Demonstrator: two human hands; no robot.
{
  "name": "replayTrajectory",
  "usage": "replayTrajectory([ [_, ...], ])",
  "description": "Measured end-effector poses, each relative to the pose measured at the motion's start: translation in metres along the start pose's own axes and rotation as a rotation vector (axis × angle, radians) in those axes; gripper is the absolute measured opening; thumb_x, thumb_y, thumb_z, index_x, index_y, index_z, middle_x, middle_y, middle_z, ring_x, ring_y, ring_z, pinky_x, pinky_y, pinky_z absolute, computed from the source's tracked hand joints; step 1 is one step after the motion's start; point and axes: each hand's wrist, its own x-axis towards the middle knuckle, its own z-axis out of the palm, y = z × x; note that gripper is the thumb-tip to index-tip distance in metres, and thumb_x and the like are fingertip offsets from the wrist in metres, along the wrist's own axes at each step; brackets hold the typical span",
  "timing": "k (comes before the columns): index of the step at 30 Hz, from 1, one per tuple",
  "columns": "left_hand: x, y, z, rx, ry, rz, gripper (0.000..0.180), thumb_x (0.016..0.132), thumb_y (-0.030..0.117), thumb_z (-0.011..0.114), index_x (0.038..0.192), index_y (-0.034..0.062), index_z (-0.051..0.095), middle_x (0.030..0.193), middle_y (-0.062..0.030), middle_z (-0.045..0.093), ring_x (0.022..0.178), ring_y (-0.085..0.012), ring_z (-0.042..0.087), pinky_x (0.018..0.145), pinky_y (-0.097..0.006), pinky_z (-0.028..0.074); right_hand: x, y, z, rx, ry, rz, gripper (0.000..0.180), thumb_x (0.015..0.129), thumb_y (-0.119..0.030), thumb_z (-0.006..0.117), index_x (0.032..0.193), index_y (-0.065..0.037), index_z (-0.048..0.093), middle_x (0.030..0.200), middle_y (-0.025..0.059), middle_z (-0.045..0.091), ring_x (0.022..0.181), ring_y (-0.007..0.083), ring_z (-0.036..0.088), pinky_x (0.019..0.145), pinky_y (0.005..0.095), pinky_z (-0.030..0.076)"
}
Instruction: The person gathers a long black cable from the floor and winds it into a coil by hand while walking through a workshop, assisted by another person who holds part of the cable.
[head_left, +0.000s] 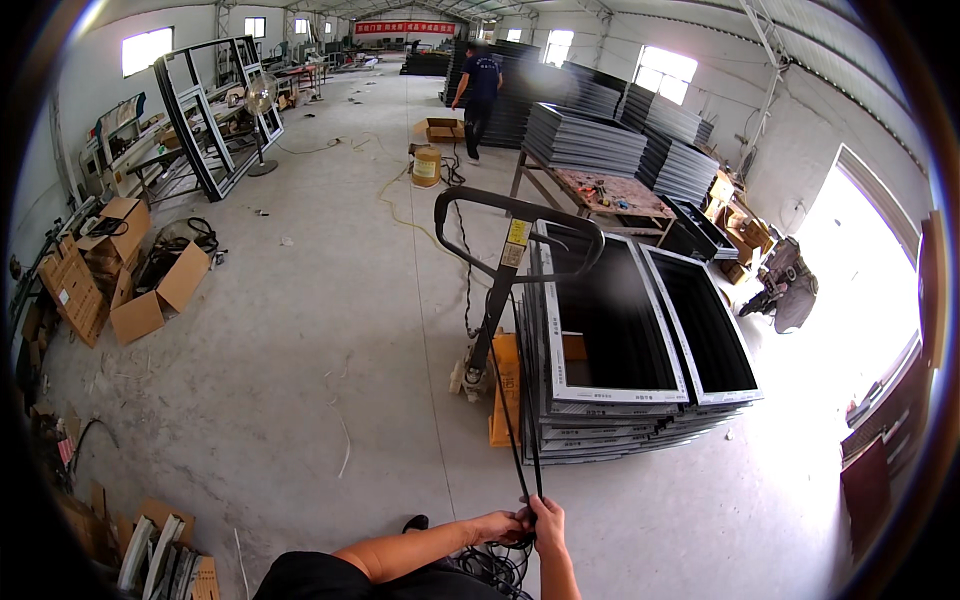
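Observation:
Near the lower edge my left hand [502, 527] and my right hand [547, 522] are close together, both closed around a thin black cord-like strip [515, 440]. Two strands of it stretch from my fingers toward the handle [445, 215] of a hand pallet truck; how they are fastened there is hard to make out. Below my hands hangs a loose tangled bundle [490, 572] of the same black strip, partly hidden by my left forearm. Just ahead on the right stands a stack of grey-black window frames [610, 400], beside the truck's orange body [503, 390].
Open cardboard boxes [160, 300] line the left side. Farther off are a standing fan [262, 95], a tall frame [190, 120], a yellow bucket [426, 167] and a worktable [610, 190] with tools. A person [481, 85] walks beside stacked frames. Bright doorway light enters at right.

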Motion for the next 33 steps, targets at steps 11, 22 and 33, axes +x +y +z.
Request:
replayTrajectory([
  [11, 0.002, -0.002, -0.002, -0.010, -0.009, -0.008, 0.004, 0.085, 0.017, 0.051, 0.087, 0.0136, 0.052, 0.082, 0.0032, 0.056, 0.076, -0.0090, 0.054, 0.070, -0.022, 0.041, 0.002, 0.003, -0.001, 0.017, 0.009, 0.012, 0.024, 0.090, -0.020, 0.048, 0.088, 0.002, 0.058, 0.059, 0.0064, 0.058, 0.043, 0.0083, 0.045, 0.041, 0.0197, 0.032],
  [22, -0.008, 0.009, 0.011, -0.029, 0.058, -0.033, 0.011, 0.087, 0.019, 0.047, 0.093, 0.0122, 0.053, 0.082, 0.0013, 0.057, 0.076, -0.0104, 0.055, 0.071, -0.023, 0.042, 0.002, 0.004, -0.003, 0.007, 0.015, -0.016, 0.024, 0.090, -0.019, 0.048, 0.087, 0.003, 0.058, 0.060, 0.0074, 0.058, 0.044, 0.0091, 0.045, 0.042, 0.0203, 0.034],
  [33, -0.012, 0.008, 0.012, -0.085, 0.046, -0.005, 0.004, 0.085, 0.017, 0.051, 0.083, 0.0133, 0.051, 0.064, 0.0053, 0.043, 0.057, -0.0072, 0.040, 0.054, -0.021, 0.031, 0.003, 0.008, -0.001, 0.027, 0.011, -0.015, 0.025, 0.090, -0.019, 0.048, 0.087, 0.003, 0.058, 0.059, 0.0079, 0.058, 0.043, 0.0097, 0.045, 0.042, 0.0210, 0.034],
])
